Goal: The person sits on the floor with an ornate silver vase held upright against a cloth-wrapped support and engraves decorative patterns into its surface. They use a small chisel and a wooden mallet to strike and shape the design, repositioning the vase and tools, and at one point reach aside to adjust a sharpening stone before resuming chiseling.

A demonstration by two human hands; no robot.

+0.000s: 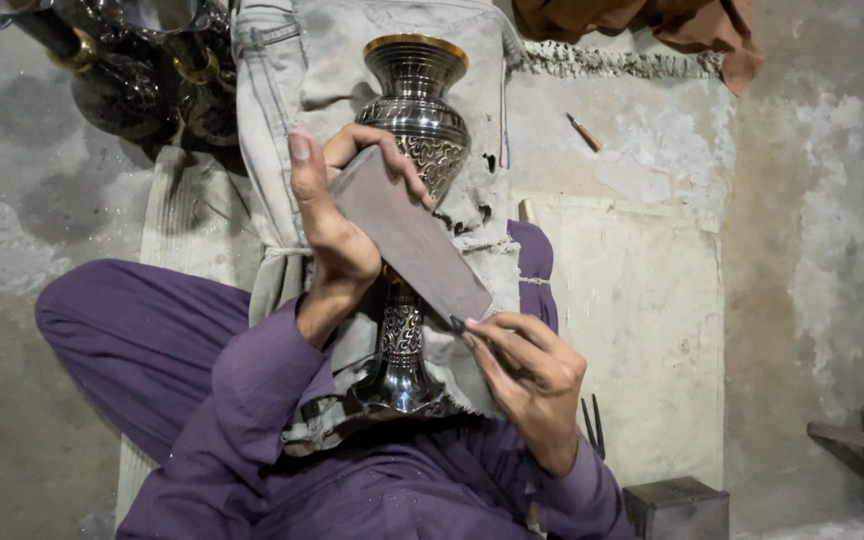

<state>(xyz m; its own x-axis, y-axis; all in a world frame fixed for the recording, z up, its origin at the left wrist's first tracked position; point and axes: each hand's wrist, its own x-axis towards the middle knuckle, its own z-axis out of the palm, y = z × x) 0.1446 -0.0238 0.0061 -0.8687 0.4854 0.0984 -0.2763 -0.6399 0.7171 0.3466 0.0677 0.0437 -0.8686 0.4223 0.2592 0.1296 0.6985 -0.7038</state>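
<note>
Nearest me, my right hand [532, 375] pinches a thin dark tool [459, 324] at the lower corner of a flat grey-brown slab with a worn face [407, 240], thumb and fingers pressed together on it. My left hand [337, 225] grips the slab's upper end — thumb up along one edge, fingers curled over the other. The slab slants across the silver metal vase with engraved bands and a gold rim [414, 110], which lies along my purple-trousered lap on a pale grey worn cloth [282, 100], foot toward me, mouth away.

I judge the risks plain: the vase is round and only cradled, so hard pressure on the slab could roll it sideways; the tool's tip could slip off the slab's corner and score the polished stem or nick my fingers.

Counting: one vase in my lap, one slab, one tool. Beside my right arm lies one two-pronged dark tool [593, 425], and below it stands one small grey metal box [677, 508]. Farther off, one short reddish stick [584, 131] lies on the floor; dark gold-banded vessels [142, 70] crowd the far left — their number I cannot tell.
</note>
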